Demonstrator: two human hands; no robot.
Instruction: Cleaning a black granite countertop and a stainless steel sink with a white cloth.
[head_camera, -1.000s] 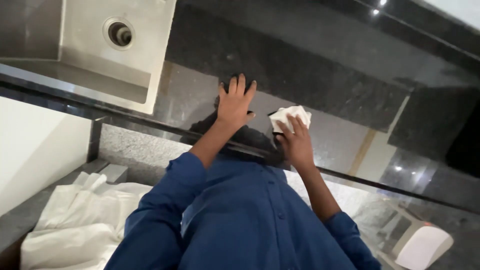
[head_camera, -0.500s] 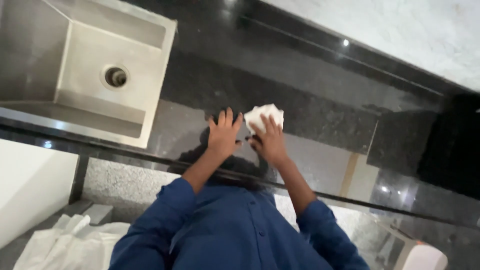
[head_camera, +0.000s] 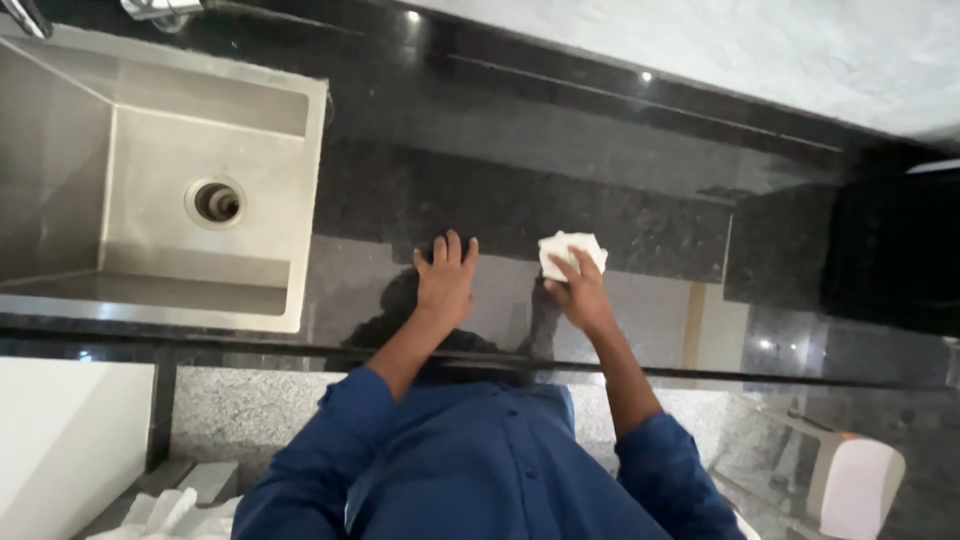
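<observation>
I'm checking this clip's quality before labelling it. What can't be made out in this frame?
- Tap: cut off by the head view's top edge.
- White cloth: lower part hidden under the right hand.
- Pale cloths: cut off by the bottom edge.
- Left hand: palm hidden, flat on the counter.

Tap (head_camera: 160, 8) cut off by top edge; white cloth (head_camera: 573, 250) partly hidden under right hand (head_camera: 580, 295).

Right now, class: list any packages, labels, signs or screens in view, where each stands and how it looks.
None show. In view instead:
Cloth: white, folded, under the right hand on the counter.
Left hand: flat on the dark polished counter.
Sink: steel, rectangular, far left.
</observation>
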